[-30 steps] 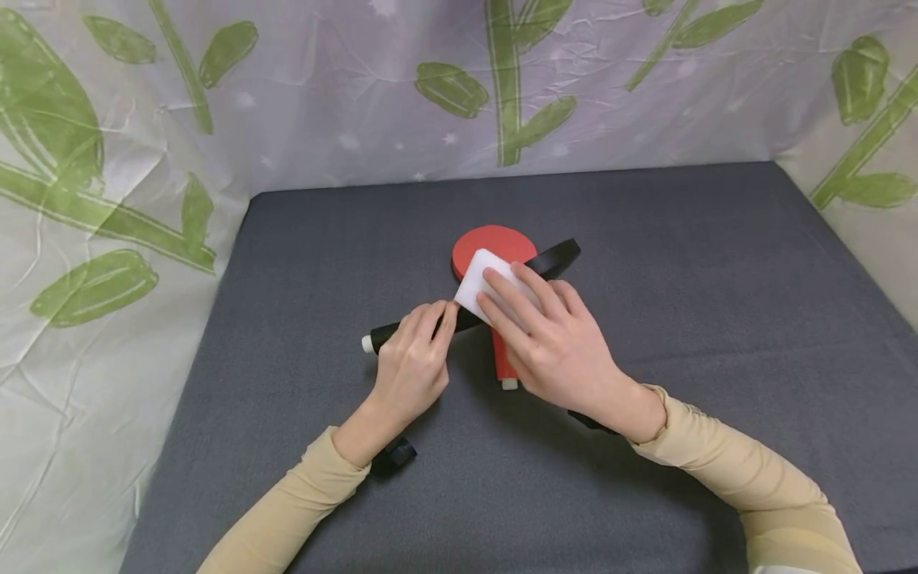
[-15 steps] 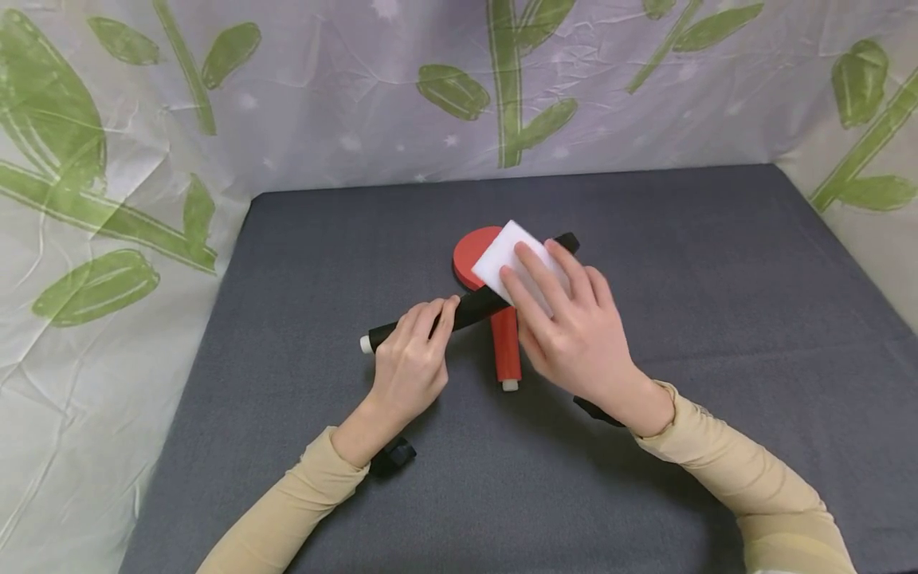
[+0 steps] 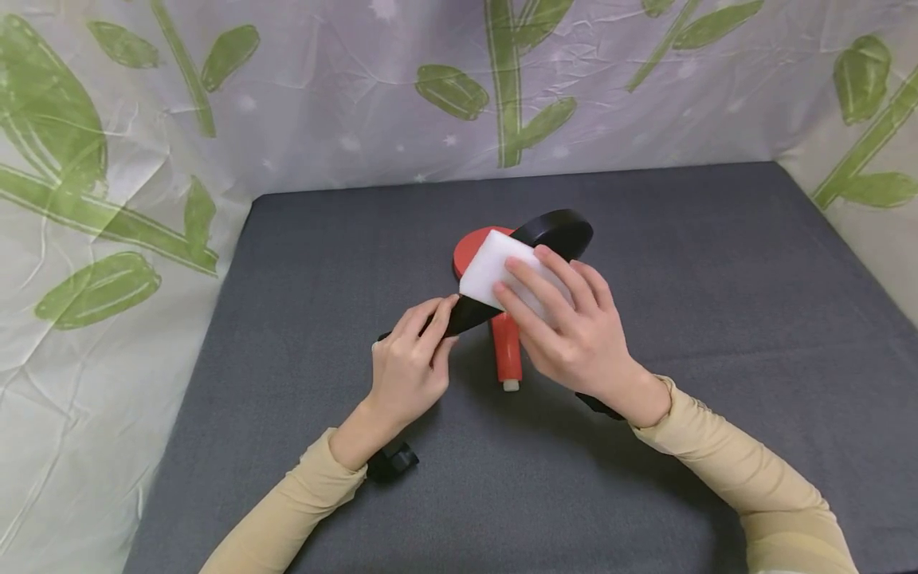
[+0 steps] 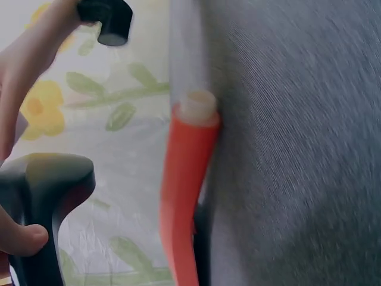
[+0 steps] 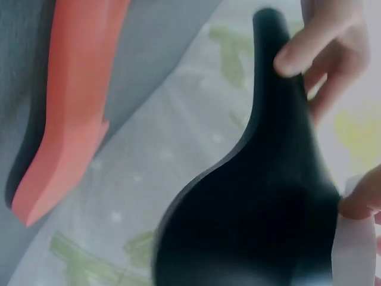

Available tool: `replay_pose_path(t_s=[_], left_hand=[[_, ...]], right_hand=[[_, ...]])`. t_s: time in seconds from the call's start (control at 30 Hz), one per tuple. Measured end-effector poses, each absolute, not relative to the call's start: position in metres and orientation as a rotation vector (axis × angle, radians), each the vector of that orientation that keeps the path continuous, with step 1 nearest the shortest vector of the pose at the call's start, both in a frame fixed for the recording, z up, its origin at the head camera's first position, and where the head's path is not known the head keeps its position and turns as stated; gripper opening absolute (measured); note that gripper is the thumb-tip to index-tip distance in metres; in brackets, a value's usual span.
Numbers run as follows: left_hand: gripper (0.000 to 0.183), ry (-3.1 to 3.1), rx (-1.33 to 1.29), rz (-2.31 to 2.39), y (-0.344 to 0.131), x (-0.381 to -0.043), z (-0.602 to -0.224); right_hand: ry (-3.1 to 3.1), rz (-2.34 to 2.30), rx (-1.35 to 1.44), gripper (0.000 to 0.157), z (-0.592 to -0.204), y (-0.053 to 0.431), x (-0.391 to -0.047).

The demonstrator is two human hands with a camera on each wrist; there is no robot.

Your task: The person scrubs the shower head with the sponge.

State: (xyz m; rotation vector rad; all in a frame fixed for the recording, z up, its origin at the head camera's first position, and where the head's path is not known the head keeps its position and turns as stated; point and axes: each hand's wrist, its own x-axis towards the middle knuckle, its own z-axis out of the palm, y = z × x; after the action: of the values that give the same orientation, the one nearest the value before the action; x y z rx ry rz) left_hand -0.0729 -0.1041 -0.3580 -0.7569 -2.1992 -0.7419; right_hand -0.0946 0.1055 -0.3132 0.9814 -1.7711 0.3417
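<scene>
My left hand (image 3: 410,359) grips the handle of a black table tennis paddle (image 3: 555,231), its thumb lying along the handle in the right wrist view. The paddle is tilted, its round head pointing up and to the right in the head view. In my right hand (image 3: 577,343) is a white sponge block (image 3: 488,267), the fingers spread over its top. That sponge lies against the black paddle (image 5: 250,220), covering the part between handle and head. Behind them, a red paddle (image 3: 508,351) rests on the table with its pale handle end toward me.
A dark grey cloth (image 3: 717,319) covers the table. Pale plastic sheeting (image 3: 344,104) with green leaf prints hangs along the back and sides. Black camera mounts (image 3: 393,461) sit under both wrists.
My left hand has turned the black paddle so its round face shows and its white handle end is hidden. The sponge has slid up and right, then partly back down-left.
</scene>
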Motion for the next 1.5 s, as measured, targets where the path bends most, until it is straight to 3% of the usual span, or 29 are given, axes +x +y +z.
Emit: replay_pose_path(t_s=[0.23, 0.57, 0.8, 1.0, 1.2, 1.5], left_hand=[[0.043, -2.129, -0.795, -1.147, -0.103, -0.073, -0.355], [0.051, -2.005, -0.695, -1.907, -0.106, -0.073, -0.351], [0.057, -1.662, -0.843, -2.457, -0.105, -0.075, -0.351], [0.067, -1.603, -1.081, -2.641, -0.101, -0.076, -0.356], [0.055, -1.61, -1.299, -2.808, -0.094, -0.071, -0.364], [0.038, -1.659, -1.134, -2.995, -0.09, -0.065, -0.372]], right_hand=[[-1.746, 0.621, 0.824, 0.029, -0.312, 0.116, -0.104], [-1.692, 0.715, 0.846, 0.026, -0.329, 0.122, -0.107], [-1.717, 1.129, 0.77, 0.039, -0.328, 0.125, -0.112], [-1.606, 1.354, 0.903, 0.051, -0.332, 0.111, -0.109], [-1.531, 1.31, 1.046, 0.044, -0.336, 0.097, -0.103], [-1.645, 0.942, 1.241, 0.036, -0.336, 0.095, -0.098]])
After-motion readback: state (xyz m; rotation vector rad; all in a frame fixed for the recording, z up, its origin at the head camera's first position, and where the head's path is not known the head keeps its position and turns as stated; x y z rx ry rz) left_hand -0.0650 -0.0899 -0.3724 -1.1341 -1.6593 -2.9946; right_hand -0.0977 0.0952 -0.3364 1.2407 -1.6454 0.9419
